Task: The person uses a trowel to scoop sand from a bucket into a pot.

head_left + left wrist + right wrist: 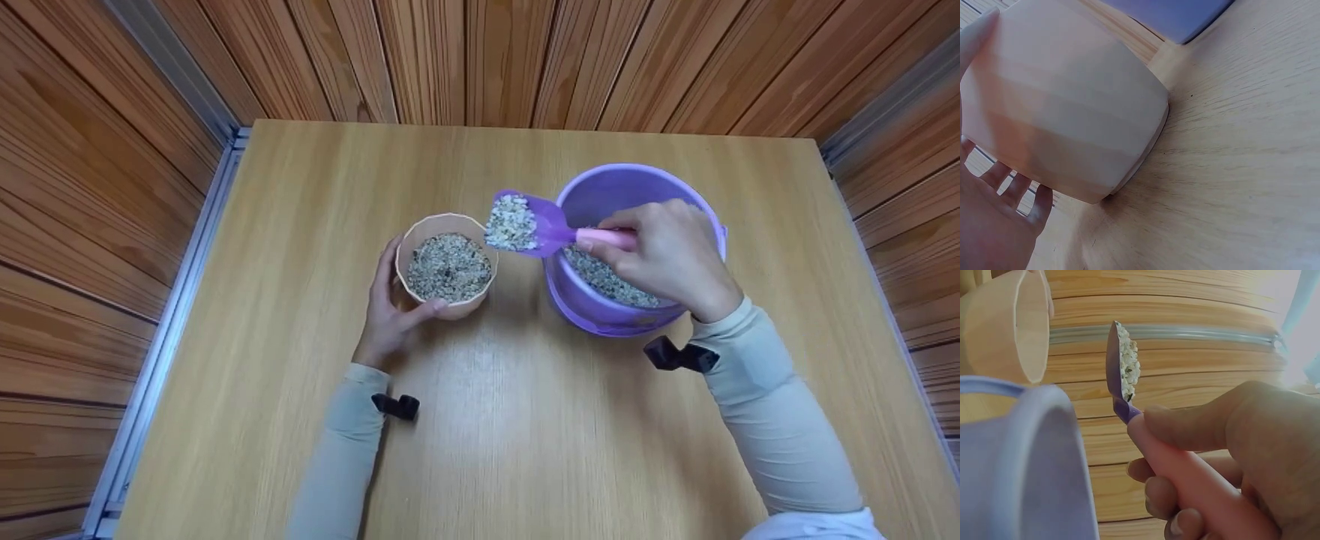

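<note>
My right hand (667,251) grips the pink handle of a purple toy shovel (551,223). Pale gravel (511,223) lies heaped on the shovel's blade, which is held level between the bucket and the pot, close to the pot's rim. Below that hand stands a purple bucket (592,319), with more gravel inside it. Around the left side of a peach faceted pot (1072,101) my left hand (390,311) is curled, thumb at the front and fingers behind. Grey gravel (450,268) fills much of the pot, which stands on the table.
The wooden table (480,450) carries the pot at left of centre and the bucket to its right. Wood-plank walls (465,60) rise behind and at both sides, with a metal rail (180,300) along the left edge. Black wrist mounts (679,355) sit on both sleeves.
</note>
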`<state>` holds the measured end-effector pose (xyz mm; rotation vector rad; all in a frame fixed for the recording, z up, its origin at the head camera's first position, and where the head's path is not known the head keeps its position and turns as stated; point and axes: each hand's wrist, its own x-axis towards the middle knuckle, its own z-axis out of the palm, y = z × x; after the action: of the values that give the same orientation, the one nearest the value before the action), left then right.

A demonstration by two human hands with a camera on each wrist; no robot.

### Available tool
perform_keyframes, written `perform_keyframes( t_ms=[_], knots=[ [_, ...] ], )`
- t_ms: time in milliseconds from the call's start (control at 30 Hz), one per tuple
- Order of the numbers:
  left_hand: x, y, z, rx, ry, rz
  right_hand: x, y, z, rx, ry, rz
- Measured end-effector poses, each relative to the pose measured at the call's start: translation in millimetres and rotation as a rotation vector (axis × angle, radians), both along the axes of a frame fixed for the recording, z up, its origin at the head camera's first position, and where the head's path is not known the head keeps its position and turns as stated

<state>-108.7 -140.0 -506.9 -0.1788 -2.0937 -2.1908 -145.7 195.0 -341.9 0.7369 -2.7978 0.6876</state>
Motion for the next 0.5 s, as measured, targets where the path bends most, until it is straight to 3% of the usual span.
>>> perform_keyframes(
  t_ms=[333,500],
  knots=[
    [0.2,-0.8,-1.7,0.001,0.002,-0.004,-2.1,-23,-11.4,0.05,-0.018,-0.019],
    [0.3,-0.6,-0.7,-0.01,-0.017,-0.004,-1.5,-34,-14.8,0.079,0.021,-0.024]
  ],
)
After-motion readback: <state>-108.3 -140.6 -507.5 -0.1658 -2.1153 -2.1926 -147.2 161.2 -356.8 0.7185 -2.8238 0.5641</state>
